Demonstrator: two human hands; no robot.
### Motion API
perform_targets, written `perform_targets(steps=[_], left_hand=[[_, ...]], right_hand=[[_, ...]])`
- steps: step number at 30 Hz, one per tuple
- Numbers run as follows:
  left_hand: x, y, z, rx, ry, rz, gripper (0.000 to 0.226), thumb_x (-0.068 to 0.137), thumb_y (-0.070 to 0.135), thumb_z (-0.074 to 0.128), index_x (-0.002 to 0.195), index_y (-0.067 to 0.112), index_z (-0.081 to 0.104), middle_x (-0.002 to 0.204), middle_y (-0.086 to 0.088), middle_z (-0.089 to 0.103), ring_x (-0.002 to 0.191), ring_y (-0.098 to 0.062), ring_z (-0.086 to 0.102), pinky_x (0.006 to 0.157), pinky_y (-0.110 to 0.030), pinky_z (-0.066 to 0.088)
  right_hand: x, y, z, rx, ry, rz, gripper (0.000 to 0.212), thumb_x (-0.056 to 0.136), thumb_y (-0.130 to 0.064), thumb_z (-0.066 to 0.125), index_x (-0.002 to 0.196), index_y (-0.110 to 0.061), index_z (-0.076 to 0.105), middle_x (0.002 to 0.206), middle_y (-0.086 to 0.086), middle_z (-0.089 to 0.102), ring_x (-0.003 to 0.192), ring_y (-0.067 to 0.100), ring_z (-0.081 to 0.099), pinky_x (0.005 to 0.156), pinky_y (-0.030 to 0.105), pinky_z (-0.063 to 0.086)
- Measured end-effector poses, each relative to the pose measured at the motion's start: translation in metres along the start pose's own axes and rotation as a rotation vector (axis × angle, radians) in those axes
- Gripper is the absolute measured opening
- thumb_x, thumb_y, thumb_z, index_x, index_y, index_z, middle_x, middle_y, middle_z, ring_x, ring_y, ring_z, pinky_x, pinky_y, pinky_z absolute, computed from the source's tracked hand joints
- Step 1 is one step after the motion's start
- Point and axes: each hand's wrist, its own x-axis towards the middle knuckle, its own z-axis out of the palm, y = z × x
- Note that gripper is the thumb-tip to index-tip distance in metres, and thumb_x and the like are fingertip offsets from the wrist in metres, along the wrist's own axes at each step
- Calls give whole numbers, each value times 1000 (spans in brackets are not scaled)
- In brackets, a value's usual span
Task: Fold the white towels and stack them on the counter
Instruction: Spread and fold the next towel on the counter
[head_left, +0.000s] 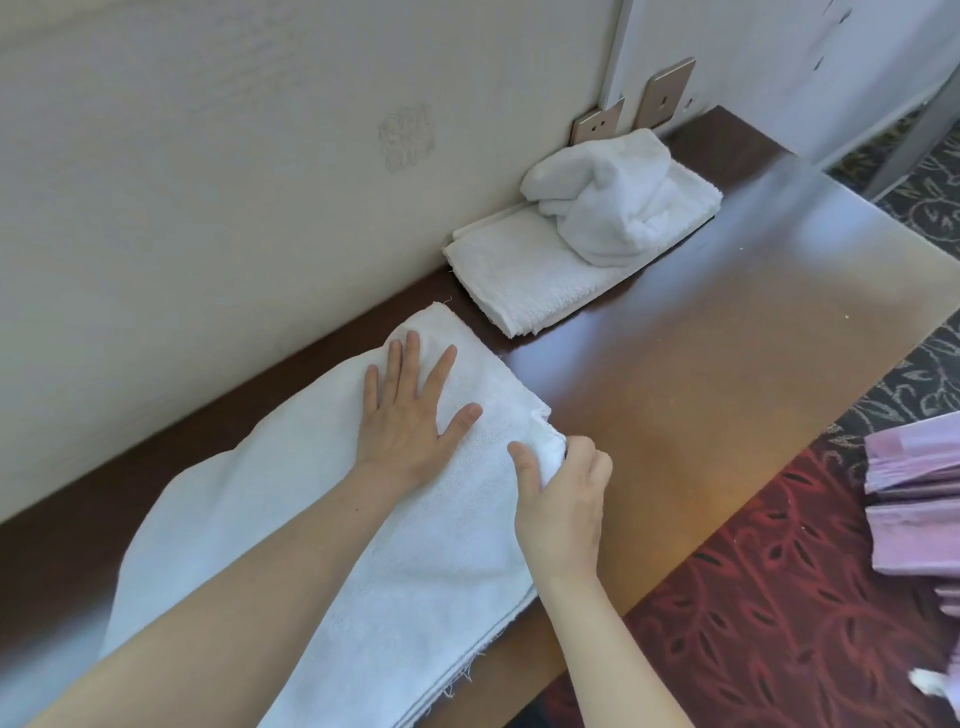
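A long white towel (291, 545), folded lengthwise, lies along the brown wooden counter (701, 364) beside the wall. My left hand (410, 410) rests flat on its far end with fingers spread. My right hand (563, 493) pinches the towel's near far corner between thumb and fingers. Farther along the counter lies a folded white towel (519, 280), and a crumpled white towel (602, 197) sits on top of its far half.
A cream wall (234, 182) runs along the counter's far side, with two metal socket plates (667, 93) behind the crumpled towel. Patterned red and dark carpet (779, 597) lies below the counter's near edge. Pink pleated fabric (919, 499) shows at the right edge.
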Motion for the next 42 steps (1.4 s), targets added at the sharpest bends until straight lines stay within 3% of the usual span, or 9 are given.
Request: perform_targets(steps=[7,12,16,21,28,32,35,39,42], left_hand=[[17,-8,-7,-78,124,-76,73,94,68,16,157,32,15,167,-4,6,153,-27,0,122,-42,1],[58,-6,-34,-244,141,-328,61,97,62,34,134,16,51,132,-5,56,125,-31,46,107,-43,29],[77,1,-45,-324,66,-381,67,93,73,29,102,14,60,105,-5,61,104,-30,56,91,-43,43],[74,10,-45,-326,158,-268,52,97,64,37,70,20,38,82,1,51,83,-27,54,73,-38,38],[68,-4,-58,-730,186,-198,34,96,48,57,88,15,52,77,10,52,70,-7,48,68,-31,37],[65,-9,-71,-850,216,-148,27,99,38,58,79,22,48,72,11,44,57,2,41,58,-15,35],[70,-9,-77,-900,263,-90,29,102,32,54,78,18,46,71,9,41,55,5,37,54,-12,33],[83,-2,-60,-870,236,-88,24,100,41,55,88,20,51,76,11,50,66,3,46,65,-23,35],[90,5,-38,-601,115,-144,35,97,49,55,115,19,54,100,5,62,95,-18,56,81,-33,40]], right_hand=[[10,4,-17,131,10,61,32,86,-38,73,105,-20,55,99,-7,54,89,8,50,71,15,37],[8,11,-17,-96,-24,133,45,91,-51,59,118,-16,49,107,1,45,100,24,48,89,39,45],[5,4,-10,-169,-83,120,46,91,-51,58,114,-16,40,103,5,52,88,23,50,79,35,45],[11,4,-13,-200,-124,148,49,83,-56,68,102,-21,41,88,-3,57,84,22,54,72,35,43],[3,8,-20,-266,-174,-48,18,92,-19,65,104,-15,51,100,-1,44,74,17,50,65,27,41],[5,4,-36,-39,-220,19,18,94,-18,59,96,-25,42,81,-3,56,70,15,54,55,29,40],[8,4,-52,49,-145,22,31,90,-27,68,102,-33,40,87,-13,57,76,7,55,57,20,38],[14,15,-58,-5,-27,27,42,84,-41,73,107,-33,39,90,-15,54,78,6,54,59,21,38],[19,29,-51,-229,-6,40,51,87,-49,65,123,-23,41,106,-5,50,88,19,54,68,31,39]])
